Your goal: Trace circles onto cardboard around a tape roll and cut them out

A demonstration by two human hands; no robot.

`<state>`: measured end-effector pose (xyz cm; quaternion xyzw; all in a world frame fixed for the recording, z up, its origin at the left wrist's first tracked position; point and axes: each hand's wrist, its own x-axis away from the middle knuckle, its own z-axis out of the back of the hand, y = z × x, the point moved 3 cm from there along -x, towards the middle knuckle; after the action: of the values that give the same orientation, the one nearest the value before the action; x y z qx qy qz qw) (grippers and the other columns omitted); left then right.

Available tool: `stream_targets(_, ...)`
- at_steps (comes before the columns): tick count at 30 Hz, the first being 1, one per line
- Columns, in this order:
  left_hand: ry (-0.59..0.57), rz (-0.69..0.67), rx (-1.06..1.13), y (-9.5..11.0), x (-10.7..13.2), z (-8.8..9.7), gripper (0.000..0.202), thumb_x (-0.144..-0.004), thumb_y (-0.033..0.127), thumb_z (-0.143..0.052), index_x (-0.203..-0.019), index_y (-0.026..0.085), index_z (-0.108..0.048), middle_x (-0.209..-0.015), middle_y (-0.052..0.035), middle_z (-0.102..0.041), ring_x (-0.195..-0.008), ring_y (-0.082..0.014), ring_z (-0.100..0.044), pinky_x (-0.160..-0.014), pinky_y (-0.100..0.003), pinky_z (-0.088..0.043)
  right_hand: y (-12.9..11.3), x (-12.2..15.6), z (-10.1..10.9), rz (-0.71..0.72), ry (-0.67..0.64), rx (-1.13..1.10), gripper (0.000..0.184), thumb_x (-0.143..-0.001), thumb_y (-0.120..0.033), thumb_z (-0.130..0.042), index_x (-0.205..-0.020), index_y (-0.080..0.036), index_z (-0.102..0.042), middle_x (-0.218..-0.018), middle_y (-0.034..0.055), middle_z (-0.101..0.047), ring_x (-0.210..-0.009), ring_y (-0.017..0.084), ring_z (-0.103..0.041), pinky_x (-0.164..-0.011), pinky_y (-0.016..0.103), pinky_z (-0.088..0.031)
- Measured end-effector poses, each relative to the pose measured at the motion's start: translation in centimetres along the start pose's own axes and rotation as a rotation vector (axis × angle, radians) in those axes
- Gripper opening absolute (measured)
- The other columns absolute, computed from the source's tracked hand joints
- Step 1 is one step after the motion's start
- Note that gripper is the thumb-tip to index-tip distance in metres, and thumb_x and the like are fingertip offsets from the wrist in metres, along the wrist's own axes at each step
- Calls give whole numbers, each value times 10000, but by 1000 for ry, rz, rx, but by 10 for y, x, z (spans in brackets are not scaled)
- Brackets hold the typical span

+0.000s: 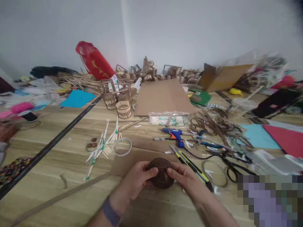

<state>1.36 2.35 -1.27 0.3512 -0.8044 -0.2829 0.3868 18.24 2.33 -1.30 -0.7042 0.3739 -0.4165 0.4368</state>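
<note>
Both hands hold a dark brown round piece [162, 173] with a ridged, coiled or woven-looking surface, low over the table. My left hand [139, 176] grips its left edge, thumb on top. On the opposite edge, my right hand [183, 176] pinches it the same way. The fingers underneath are hidden. Beneath and beyond lies a strip of brown cardboard [127, 160]. A yellow and black utility knife [193, 165] rests just beyond my right hand, and a blue hot glue gun [176, 135] lies farther off. To the left are a pale ring [123, 147] and several thin wooden sticks [107, 149].
Small stick baskets [123, 109] stand at the back beside a large cardboard sheet [163, 96]. Black scissors [233, 167] and tangled brown strips [213, 123] lie to the right. A long flat strip [61, 197] crosses the left front. Another person's hand [7, 130] shows at the far left.
</note>
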Motion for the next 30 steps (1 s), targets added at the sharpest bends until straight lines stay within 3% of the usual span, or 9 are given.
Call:
stream_targets(8, 6, -12, 49, -3, -5, -1, 564, -449, 500, -1011, -814, 115, -822, -761, -88, -777, -695, -146, -680, -717, -263, -559, -1, 4, -1, -1, 27, -40, 486, -696, -643, -846, -733, -164, -778, -691, 17, -692, -678, 150, -534, -703, 267, -393)
stream_targets(14, 28, -68, 84, -1, -6, -2, 622, -468, 525, -1000, -921, 139, -820, -851, -96, -793, -760, -170, -708, -748, -264, -545, 4, 1, -1, 15, 95, -83, 488, -678, -657, -852, -803, -189, -787, -736, 15, -720, -743, 165, -576, -766, 275, -420)
stream_targets(23, -15, -29, 39, -3, -5, -1, 615, -434, 479, -1020, -887, 109, -832, -846, -127, -796, -784, -195, -714, -764, -284, -546, 0, 3, 1, 7, 108, -97, 468, -657, -621, -886, -713, -170, -776, -676, 14, -712, -649, 136, -548, -667, 246, -408)
stream_targets(30, 5, -45, 43, -1, -7, 4, 583, -448, 478, -1018, -887, 146, -828, -863, -108, -794, -786, -184, -711, -765, -288, -559, 5, 1, 1, 21, 125, -128, 485, -695, -657, -842, -779, -182, -799, -713, 40, -738, -701, 171, -599, -719, 277, -447)
